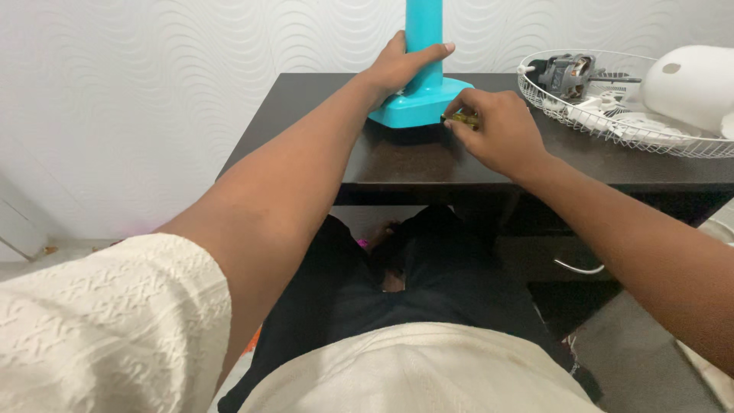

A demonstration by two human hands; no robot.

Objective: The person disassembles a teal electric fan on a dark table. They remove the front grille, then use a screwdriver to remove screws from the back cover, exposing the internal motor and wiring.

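Note:
A turquoise fan stand with a square base and an upright column stands on the dark table. My left hand wraps around the lower part of the column. My right hand rests on the table beside the base's right corner, its fingers pinched on a small yellowish object that touches the base edge. What the small object is cannot be made out.
A white wire fan guard lies at the table's right end, holding a fan motor and a white plastic housing. A patterned white wall stands behind the table. My legs are under the table's front edge.

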